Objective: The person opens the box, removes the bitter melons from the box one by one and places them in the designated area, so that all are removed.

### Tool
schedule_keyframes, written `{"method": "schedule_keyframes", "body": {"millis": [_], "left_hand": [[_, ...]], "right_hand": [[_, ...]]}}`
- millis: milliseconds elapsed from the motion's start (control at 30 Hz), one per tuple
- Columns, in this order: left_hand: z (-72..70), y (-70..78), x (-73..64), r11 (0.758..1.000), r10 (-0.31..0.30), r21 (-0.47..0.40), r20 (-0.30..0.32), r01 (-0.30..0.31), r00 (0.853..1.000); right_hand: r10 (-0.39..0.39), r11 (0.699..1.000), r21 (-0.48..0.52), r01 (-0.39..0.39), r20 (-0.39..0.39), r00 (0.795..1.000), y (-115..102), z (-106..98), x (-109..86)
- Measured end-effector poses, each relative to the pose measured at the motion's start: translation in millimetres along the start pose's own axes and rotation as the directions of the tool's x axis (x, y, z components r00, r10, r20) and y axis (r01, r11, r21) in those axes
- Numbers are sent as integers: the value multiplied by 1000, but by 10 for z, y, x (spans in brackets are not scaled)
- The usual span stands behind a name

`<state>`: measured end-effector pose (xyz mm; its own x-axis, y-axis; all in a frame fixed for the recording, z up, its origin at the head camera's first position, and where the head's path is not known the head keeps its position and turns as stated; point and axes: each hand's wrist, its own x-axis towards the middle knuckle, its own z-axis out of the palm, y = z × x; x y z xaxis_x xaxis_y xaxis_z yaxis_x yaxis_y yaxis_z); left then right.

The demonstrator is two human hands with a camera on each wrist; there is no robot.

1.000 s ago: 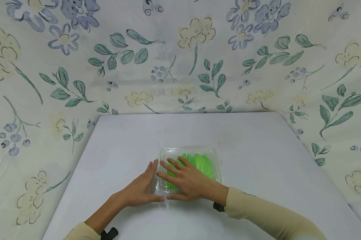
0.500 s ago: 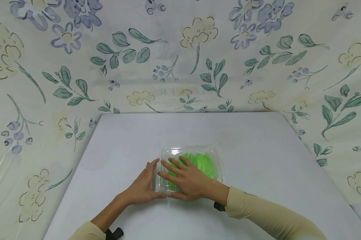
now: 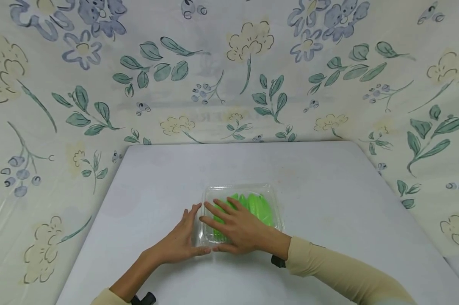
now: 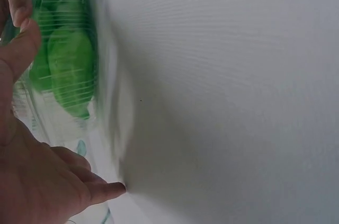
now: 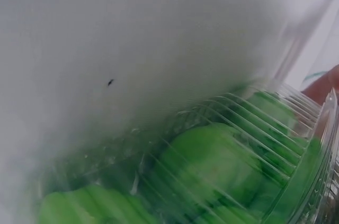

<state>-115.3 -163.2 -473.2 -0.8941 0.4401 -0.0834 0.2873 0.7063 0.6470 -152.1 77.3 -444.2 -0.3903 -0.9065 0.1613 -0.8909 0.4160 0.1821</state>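
A clear plastic clamshell box (image 3: 237, 187), its lid down, lies on the white table. Bright green, lobed, vegetable-like pieces (image 3: 260, 209) fill it. My right hand (image 3: 239, 226) rests over the lid's left part, fingers spread and straight, hiding some of the pieces. Along the box's left side stands my left hand (image 3: 178, 241), thumb and fingers stretched apart. In the left wrist view, its little finger reaches down to the table, and the thumb meets the right hand's fingertips (image 4: 18, 7) by the box corner. The right wrist view shows the box's ribbed wall (image 5: 249, 128) with green behind it.
The white table (image 3: 328, 182) extends around the box on all sides. Floral cloth (image 3: 248, 84) hangs behind it and along both sides. Black wrist cameras (image 3: 278, 261) sit under the beige sleeves (image 3: 328, 264).
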Motion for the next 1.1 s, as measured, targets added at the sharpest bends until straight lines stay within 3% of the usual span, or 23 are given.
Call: {"method": "schedule_keyframes", "body": {"millis": [367,800,1100], "left_hand": [[-118,167,-21,984,77,160,-9,-75,997],[-191,292,-17,958,142,259,-46,-125,989],[-270,417,86,892,273,380,-21,-245,962]], "right_hand": [[17,1000,9,-17,23,1000,28,-41,-9],[87,994,66,-90,53,995,105,-203,-151],[193,973,119,-196,39,980,233,-252,-448]]}}
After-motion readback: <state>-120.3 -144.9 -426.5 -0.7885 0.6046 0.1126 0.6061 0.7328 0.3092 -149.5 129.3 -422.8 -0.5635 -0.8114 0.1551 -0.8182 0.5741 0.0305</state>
